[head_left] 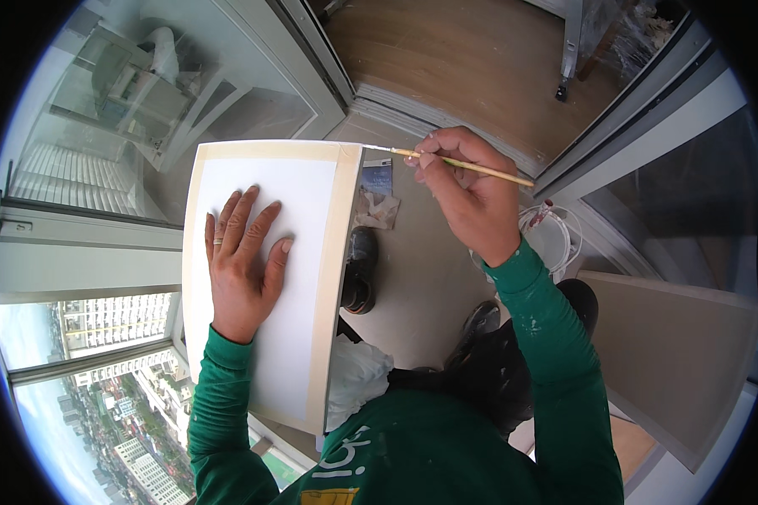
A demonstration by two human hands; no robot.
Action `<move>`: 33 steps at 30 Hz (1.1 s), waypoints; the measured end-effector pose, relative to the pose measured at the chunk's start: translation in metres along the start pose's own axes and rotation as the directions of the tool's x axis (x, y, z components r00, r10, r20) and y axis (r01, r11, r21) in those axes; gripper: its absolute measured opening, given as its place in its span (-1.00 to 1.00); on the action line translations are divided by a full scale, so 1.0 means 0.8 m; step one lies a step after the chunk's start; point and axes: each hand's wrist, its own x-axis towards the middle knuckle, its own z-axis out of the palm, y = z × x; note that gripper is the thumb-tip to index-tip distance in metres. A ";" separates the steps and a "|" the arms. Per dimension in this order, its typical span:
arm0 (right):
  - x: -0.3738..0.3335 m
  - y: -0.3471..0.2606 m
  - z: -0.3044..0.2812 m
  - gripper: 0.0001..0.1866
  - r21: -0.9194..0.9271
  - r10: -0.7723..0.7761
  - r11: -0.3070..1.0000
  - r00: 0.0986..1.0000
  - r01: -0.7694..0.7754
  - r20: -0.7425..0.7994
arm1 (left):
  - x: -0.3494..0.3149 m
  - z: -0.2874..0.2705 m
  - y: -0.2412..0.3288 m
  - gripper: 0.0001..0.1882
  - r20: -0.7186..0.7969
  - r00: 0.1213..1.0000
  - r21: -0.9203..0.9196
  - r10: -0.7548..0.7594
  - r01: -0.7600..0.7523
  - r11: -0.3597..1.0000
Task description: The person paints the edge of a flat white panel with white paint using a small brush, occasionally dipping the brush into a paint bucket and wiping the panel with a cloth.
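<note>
My left hand (243,254) lies flat on a white panel (290,337), fingers somewhat spread, a ring on one of them. Cream masking tape (322,353) borders the panel's face along its top, right and lower edges. Between the thumb and fingers of my right hand (472,181) is a thin paintbrush (484,172) with a light wooden handle. The brush points left, and its white-coated tip meets the panel's top right corner or is just beside it; which of the two I cannot tell. A white cloth or plastic bag (358,379) is bunched under the panel's right side.
A white bucket (549,240) stands on the floor to the right, beside a leaning grey board (682,353). Blue printed packaging (377,178) and crumpled paper (377,209) lie ahead of my shoe (360,261). Glass doors flank a doorway with a floor track (404,109); a window (93,396) is at left.
</note>
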 end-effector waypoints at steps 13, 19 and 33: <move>-0.009 0.009 -0.003 -0.94 0.032 -0.013 0.999 1.000 0.014 -0.026 | 0.002 0.009 0.014 -0.59 0.009 0.999 -0.030 0.031 -0.031 0.999; -0.011 -0.005 -0.016 -0.95 -0.062 -0.003 0.998 0.991 0.012 0.134 | 0.006 0.006 0.020 -0.59 0.019 0.998 -0.011 0.052 -0.052 0.999; -0.011 0.002 -0.009 -0.94 -0.020 -0.030 0.999 0.999 0.031 0.037 | 0.003 0.006 0.018 -0.58 0.021 0.999 -0.027 0.049 -0.049 0.998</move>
